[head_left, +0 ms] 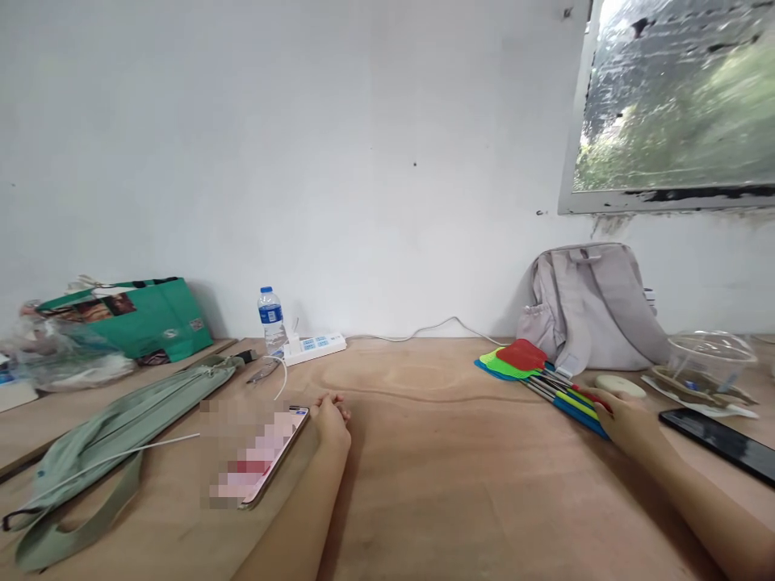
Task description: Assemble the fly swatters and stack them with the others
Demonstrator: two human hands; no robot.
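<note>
On the wooden table, my left hand (pixel 330 415) rests beside a lit phone (pixel 270 460), its fingers loosely curled in and no object showing in them. Over at the right, my right hand (pixel 614 411) grips the red handle of a red fly swatter (pixel 521 355). Beneath it lie a green fly swatter (pixel 502 365) and a blue fly swatter (pixel 484 369), their heads fanned toward the wall and their handles side by side. My right fingertips are partly hidden, so I cannot tell whether they also touch the lower handles.
A grey backpack (pixel 599 307) leans on the wall behind the swatters. Near my right wrist are a black phone (pixel 720 440), a round pale lid (pixel 621 386) and a clear plastic bowl (pixel 711 355). Leftward are a power strip (pixel 315 349), a water bottle (pixel 270 315) and a green strapped bag (pixel 145 403).
</note>
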